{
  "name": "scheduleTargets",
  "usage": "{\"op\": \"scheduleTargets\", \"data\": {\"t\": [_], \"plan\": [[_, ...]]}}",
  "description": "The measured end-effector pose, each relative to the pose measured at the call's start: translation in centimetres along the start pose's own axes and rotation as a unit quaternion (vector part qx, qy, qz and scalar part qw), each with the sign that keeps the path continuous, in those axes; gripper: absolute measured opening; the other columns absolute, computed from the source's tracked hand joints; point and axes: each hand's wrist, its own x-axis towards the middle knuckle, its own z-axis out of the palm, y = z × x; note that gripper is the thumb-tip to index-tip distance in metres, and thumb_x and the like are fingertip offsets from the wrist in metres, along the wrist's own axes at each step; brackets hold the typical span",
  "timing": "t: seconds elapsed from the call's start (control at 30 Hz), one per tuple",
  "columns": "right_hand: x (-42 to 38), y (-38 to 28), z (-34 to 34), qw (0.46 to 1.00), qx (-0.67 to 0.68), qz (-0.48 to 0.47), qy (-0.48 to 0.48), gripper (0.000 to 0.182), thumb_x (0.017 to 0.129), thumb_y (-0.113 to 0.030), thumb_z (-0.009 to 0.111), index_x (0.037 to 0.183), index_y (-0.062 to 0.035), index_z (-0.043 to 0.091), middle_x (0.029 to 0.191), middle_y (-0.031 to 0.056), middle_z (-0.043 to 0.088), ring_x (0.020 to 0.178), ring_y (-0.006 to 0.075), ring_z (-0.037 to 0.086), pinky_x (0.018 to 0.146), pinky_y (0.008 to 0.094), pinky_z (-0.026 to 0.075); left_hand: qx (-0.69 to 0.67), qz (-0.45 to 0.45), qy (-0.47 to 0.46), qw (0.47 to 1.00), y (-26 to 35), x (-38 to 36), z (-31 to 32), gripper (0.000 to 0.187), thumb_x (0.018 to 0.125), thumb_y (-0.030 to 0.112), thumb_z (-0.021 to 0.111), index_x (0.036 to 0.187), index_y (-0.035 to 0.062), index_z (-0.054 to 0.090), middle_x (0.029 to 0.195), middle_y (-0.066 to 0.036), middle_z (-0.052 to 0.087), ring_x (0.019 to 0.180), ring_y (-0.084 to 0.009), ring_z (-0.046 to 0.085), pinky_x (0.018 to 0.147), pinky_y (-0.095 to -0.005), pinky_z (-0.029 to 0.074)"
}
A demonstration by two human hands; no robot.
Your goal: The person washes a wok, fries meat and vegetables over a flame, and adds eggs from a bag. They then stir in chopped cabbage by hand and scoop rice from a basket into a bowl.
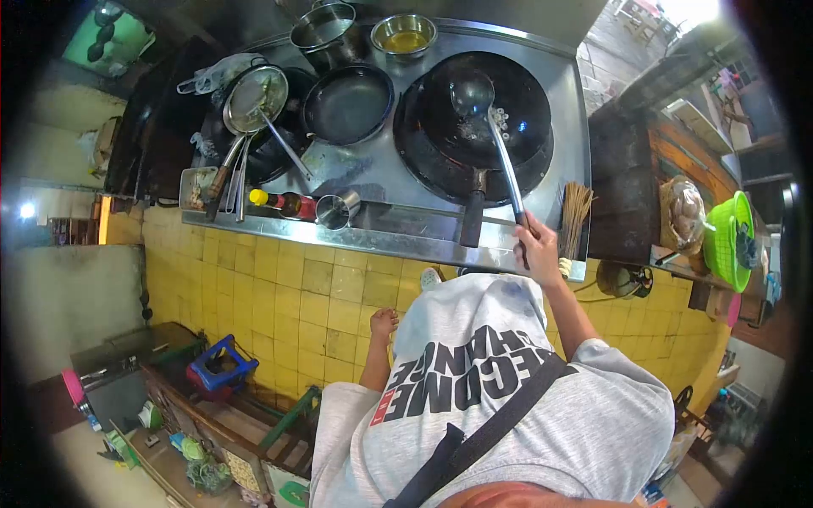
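Note:
My right hand (539,247) is wrapped round the dark handle of a long metal ladle (505,161). The ladle's round bowl rests inside a black wok (533,102), beside some small pale ring-shaped pieces (501,118). The wok's own handle (473,212) points toward me, to the left of my right hand, and is not held. My left hand (384,322) hangs low beside my body, away from the counter, with its fingers curled; whether they hold anything is too small to tell.
On the steel counter (373,173) are a black frying pan (348,103), a bowl of yellow liquid (404,37), strainers (257,97), a yellow-capped bottle (284,203), a metal cup (338,210) and a stick brush (576,216). A green basket (730,241) stands right; a blue stool (222,366) behind left.

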Motion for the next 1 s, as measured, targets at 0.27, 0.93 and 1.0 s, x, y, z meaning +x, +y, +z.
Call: {"op": "scheduleTargets", "data": {"t": [0.27,0.93,1.0], "plan": [[11.8,-6.9,2.6,0.924,-0.285,-0.256,0.002,0.047,0.075,-0.013,0.06,0.12,-0.0046,0.048,0.062,0.0071,0.054,0.053,0.012,0.051,0.053,0.0285,0.042,0.047,0.056,0.042,0.996,-2.7,-2.7,1.9,0.015,0.082,0.014,0.054,0.091,0.0025,0.055,0.074,-0.009,0.059,0.055,-0.0144,0.054,0.043,-0.0235,0.04],[5.1,7.6,-8.1,0.968,-0.217,-0.104,-0.066,0.038,0.084,-0.017,0.055,0.114,0.0043,0.048,0.072,0.0039,0.052,0.063,0.0094,0.049,0.057,0.0244,0.041,-0.007,0.163,0.041,0.986,-5.8,-8.5,10.9,0.022,0.084,0.017,0.052,0.094,-0.0026,0.054,0.076,-0.008,0.06,0.064,-0.012,0.056,0.057,-0.0234,0.045],[5.9,4.1,-2.5,0.911,-0.363,-0.176,-0.081,0.028,0.085,-0.018,0.055,0.106,0.0013,0.053,0.072,0.0031,0.054,0.065,0.01,0.047,0.058,0.0251,0.04,-0.059,0.238,0.007,0.969,-4.0,-7.3,9.8,0.021,0.084,0.016,0.053,0.093,-0.0024,0.055,0.076,-0.007,0.06,0.066,-0.0122,0.056,0.06,-0.0237,0.046]]}}
